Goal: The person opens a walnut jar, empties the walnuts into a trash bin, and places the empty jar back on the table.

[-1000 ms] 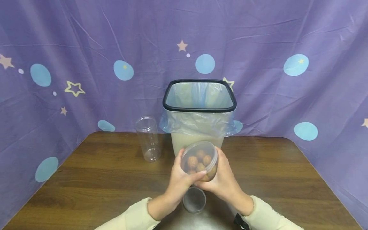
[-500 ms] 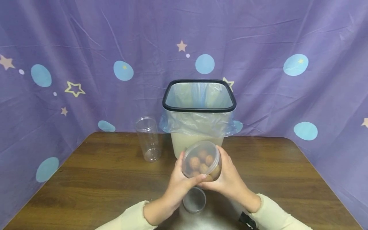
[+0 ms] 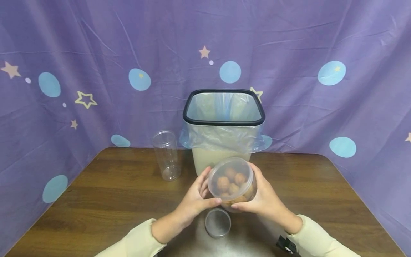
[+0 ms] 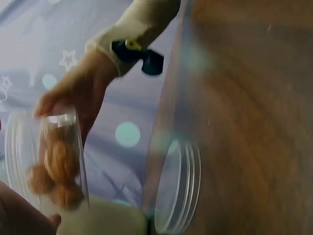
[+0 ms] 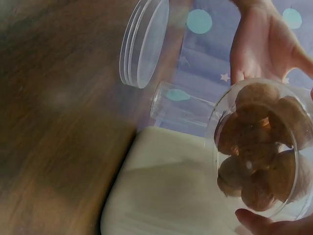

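A round clear plastic jar [image 3: 253, 191] of walnuts [image 5: 254, 147] is tilted in the air, its translucent lid [image 3: 226, 171] facing the head camera. My right hand [image 3: 268, 200] grips the jar from the right, thumb below the lid's rim and fingers wrapped round the far side. At the jar's left stands my left hand [image 3: 192, 201] with spread, relaxed fingers. Its fingertips and thumb tip lie right at the lid's edge, and a gap shows between palm and jar. Several walnuts also show through the jar's side in the left wrist view.
A round clear lid [image 3: 218, 223] lies on the wooden table [image 3: 106, 210] below the hands. Behind the jar stands a cream bin [image 3: 208, 157] with a black rim and a bluish bag. A tall clear container [image 3: 167, 155] is left of it, before a purple curtain [image 3: 160, 43].
The jar has moved slightly right and turned a little with my right hand. My left hand has loosened and its thumb has slid left off the jar's front to the lid's edge.
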